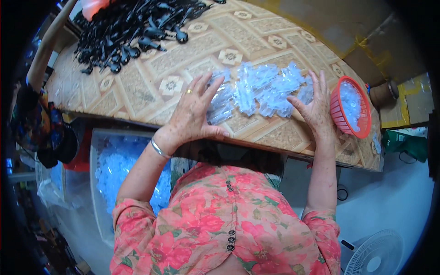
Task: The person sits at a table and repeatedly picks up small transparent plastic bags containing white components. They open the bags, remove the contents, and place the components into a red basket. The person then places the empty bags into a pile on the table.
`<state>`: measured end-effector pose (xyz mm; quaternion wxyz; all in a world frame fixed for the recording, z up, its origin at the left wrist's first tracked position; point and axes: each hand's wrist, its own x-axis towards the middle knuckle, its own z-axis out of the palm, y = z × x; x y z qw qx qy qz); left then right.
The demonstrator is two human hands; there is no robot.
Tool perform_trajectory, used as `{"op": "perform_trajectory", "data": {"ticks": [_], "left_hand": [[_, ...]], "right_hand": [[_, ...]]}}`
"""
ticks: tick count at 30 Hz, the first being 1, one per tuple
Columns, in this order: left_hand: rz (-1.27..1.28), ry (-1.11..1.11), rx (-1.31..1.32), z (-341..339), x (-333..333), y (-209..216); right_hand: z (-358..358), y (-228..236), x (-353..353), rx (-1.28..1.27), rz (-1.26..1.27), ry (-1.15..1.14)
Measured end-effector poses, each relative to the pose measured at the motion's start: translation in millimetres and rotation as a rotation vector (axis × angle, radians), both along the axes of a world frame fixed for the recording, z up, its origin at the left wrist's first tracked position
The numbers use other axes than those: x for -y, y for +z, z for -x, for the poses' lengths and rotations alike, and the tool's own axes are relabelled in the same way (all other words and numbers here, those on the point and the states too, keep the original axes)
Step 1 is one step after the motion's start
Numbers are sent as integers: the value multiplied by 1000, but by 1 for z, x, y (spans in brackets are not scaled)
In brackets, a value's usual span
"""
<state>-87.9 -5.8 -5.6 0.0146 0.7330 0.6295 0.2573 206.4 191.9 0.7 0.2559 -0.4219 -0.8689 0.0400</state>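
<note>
A loose heap of small, clear plastic pieces [270, 91], flat and strip-like, lies on the patterned table in front of me; their exact kind is hard to make out. At the heap's left end is my left hand [195, 105], thumb and fingers apart, cupped round the edge pieces and wearing a ring and a bracelet. My right hand [315, 107] curves round the right end in the same way, fingers spread. Both hands frame the heap from its two sides, and neither grips a piece that I can see. Close beside my right hand stands a red plastic basket [337, 112] with small clear pieces in it.
A big pile of black spoon-shaped pieces [133, 39] covers the table's far left, where another person's arm [43, 59] reaches in. Below the table's left edge sits a pale bin [95, 156] of clear plastic pieces. Cardboard boxes [385, 41] border the right; a fan [373, 256] stands lower right.
</note>
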Motion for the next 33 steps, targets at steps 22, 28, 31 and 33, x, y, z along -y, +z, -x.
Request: {"op": "perform_trajectory", "data": {"ticks": [22,28,31,33], "left_hand": [[-248,81,-33,29,-75,37],[-61,97,-133,76,-82,88],[146,-66,-81,53,-44,55],[210,-87,-111,24,-17,41]], "right_hand": [[55,-7,20,42,91,241],[55,-10,19,-45,80,250],[54,-13,17,-57,87,300],[52,-12,18,-63,78,323]]}}
